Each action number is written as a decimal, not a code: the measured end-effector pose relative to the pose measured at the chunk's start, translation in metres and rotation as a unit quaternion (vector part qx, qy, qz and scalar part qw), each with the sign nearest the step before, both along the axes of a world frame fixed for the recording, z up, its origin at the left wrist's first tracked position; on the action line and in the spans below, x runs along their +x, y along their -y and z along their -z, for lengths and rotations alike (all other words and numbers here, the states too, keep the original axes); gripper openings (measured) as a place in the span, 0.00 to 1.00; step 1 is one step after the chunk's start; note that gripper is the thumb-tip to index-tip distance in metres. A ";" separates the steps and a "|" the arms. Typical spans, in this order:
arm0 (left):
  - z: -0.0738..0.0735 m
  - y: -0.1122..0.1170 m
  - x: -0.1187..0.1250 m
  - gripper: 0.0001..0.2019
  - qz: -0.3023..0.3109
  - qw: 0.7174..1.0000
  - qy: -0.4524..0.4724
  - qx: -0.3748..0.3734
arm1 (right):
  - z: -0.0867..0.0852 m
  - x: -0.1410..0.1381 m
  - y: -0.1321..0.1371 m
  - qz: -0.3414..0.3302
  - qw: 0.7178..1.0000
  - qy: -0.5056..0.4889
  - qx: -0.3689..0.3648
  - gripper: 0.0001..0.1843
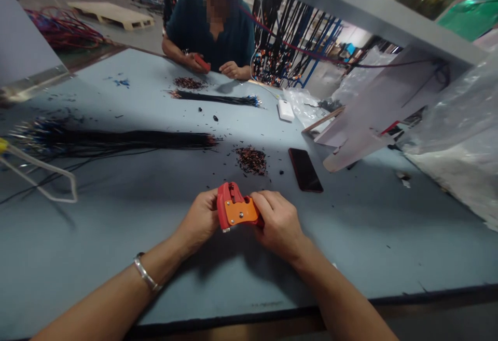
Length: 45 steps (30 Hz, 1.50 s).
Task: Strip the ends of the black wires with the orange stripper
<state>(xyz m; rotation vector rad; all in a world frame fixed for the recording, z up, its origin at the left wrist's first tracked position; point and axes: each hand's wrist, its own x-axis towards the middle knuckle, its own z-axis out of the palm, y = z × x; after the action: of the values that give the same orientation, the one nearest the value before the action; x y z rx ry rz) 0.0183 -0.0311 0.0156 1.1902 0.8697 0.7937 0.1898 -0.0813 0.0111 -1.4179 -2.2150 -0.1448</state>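
Observation:
A red wire stripper (240, 212) with an orange side plate is held above the table in front of me. My right hand (278, 221) wraps round its handle end. At the head end, my left hand (200, 219) has its fingers curled against the tool; their tips are hidden behind it. No wire shows between the jaws. Just beyond the tool lies a pile of short stripped wire-insulation bits (252, 161). A long bundle of black wires (136, 138) stretches across the table to the left, with copper-coloured ends towards the pile.
Right of the pile lies a phone (305, 169). Across the table (116, 258), a person (210, 29) holds another red tool (202, 63) near a smaller wire bundle (218, 98) and scrap pile (190, 83). A white post (358, 123) and plastic sheeting (455, 112) stand right.

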 end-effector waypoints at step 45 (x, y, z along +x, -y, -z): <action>0.010 -0.007 0.001 0.10 0.013 0.999 -0.029 0.036 | 0.003 -0.001 -0.019 0.143 0.984 0.024 -0.100 0.08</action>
<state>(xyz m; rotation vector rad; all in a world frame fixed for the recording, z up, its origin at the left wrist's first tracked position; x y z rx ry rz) 0.0197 -0.0245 0.0056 1.2906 0.8779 0.7777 0.1890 -0.0626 0.0081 -1.8581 -2.1002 -0.0541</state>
